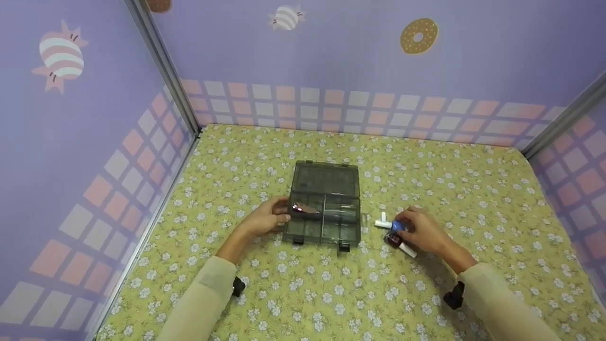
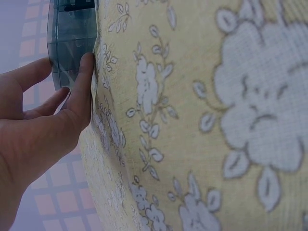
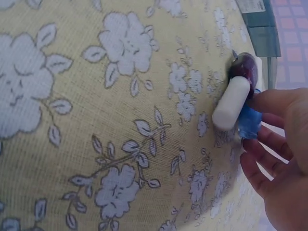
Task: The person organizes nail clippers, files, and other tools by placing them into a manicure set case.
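Observation:
A dark translucent compartment box (image 1: 323,195) lies with its lid folded back. My left hand (image 1: 265,218) holds its left side, with the fingertips (image 2: 86,60) right at the wall in the left wrist view. Inside the upper left compartment lies a shiny reddish-brown item (image 1: 305,209) with a tapered end. To the box's right, my right hand (image 1: 423,230) pinches a small blue nail polish bottle (image 3: 249,122) between thumb and fingers. Close against it lies a dark red nail polish bottle (image 1: 392,239) with a white cap (image 3: 232,102). White cap-like pieces (image 1: 382,223) show beside the blue bottle.
Yellow floral cloth (image 1: 293,293) covers the table. Purple walls with a checked band (image 1: 310,106) stand behind and on both sides, with metal posts (image 1: 165,66) at the corners. Black wrist devices (image 1: 454,296) sit by both sleeves.

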The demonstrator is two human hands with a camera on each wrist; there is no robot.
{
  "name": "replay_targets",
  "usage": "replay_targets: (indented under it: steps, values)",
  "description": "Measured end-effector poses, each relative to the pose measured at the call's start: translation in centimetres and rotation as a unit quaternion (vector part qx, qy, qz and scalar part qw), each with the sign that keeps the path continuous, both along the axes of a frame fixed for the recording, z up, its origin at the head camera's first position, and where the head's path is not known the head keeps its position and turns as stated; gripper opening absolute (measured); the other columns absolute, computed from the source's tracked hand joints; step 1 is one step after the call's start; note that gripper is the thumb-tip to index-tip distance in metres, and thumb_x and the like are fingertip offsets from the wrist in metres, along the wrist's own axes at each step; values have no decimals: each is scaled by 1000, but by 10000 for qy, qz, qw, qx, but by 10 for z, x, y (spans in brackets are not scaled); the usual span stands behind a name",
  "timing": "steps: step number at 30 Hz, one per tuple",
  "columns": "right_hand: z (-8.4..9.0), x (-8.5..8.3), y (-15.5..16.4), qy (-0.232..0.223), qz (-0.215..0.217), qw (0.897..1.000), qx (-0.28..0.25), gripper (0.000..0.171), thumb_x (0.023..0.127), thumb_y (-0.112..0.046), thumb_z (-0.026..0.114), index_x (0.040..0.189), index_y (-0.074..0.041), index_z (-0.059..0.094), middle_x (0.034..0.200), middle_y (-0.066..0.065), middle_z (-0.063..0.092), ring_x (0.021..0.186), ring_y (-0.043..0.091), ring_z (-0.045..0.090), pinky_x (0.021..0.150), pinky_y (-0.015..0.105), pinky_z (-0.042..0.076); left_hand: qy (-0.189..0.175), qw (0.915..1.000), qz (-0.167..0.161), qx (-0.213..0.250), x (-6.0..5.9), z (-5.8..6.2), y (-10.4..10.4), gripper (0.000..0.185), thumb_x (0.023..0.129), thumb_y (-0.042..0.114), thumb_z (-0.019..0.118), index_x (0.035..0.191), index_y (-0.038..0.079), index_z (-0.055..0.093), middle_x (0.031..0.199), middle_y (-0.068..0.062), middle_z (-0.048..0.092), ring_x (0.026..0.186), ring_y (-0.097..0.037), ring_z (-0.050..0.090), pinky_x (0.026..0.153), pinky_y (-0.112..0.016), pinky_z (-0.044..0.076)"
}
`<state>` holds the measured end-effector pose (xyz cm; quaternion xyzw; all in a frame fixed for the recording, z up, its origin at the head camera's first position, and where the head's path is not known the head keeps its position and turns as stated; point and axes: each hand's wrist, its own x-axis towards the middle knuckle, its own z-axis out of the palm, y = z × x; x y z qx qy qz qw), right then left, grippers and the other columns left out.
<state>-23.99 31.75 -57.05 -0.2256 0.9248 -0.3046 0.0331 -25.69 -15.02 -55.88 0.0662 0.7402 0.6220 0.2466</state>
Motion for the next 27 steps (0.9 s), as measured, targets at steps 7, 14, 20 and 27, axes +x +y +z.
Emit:
replay_targets:
  steps: [7, 14, 20, 27]
  values:
    - [1, -5, -7, -22, -160, 9997, 179, 26, 92, -12, 84, 114, -3, 74, 106, 8, 68, 91, 23, 68, 77, 43, 59, 35, 10000, 22, -24, 0, -1, 1, 65, 107, 0, 58, 165, 2, 30, 161, -24, 44, 144, -39, 49, 109, -55, 49]
    - [19, -8, -37, -324, -168, 9982, -480, 25, 94, -14, 82, 116, -4, 74, 108, 8, 70, 95, 23, 68, 81, 42, 58, -40, 10000, 63, -59, 0, -1, -1, 65, 107, 2, 59, 166, 3, 30, 162, -24, 42, 145, -41, 47, 109, -59, 48]
    - [31, -7, -78, 15, 437, 9972, -607, 23, 92, -14, 84, 112, -6, 75, 104, 3, 70, 92, 19, 68, 81, 45, 60, -101, 9999, 93, 30, -1, -2, 0, 65, 107, 0, 58, 165, 2, 30, 161, -24, 43, 145, -40, 47, 107, -56, 50]
    - [29, 1, -114, 315, 883, 9951, -305, 22, 91, -17, 85, 108, -7, 75, 100, 2, 66, 89, 16, 66, 76, 37, 60, -99, 9998, 157, 30, -1, -2, 1, 65, 106, -1, 59, 165, 3, 32, 158, -23, 47, 141, -38, 52, 104, -53, 53]
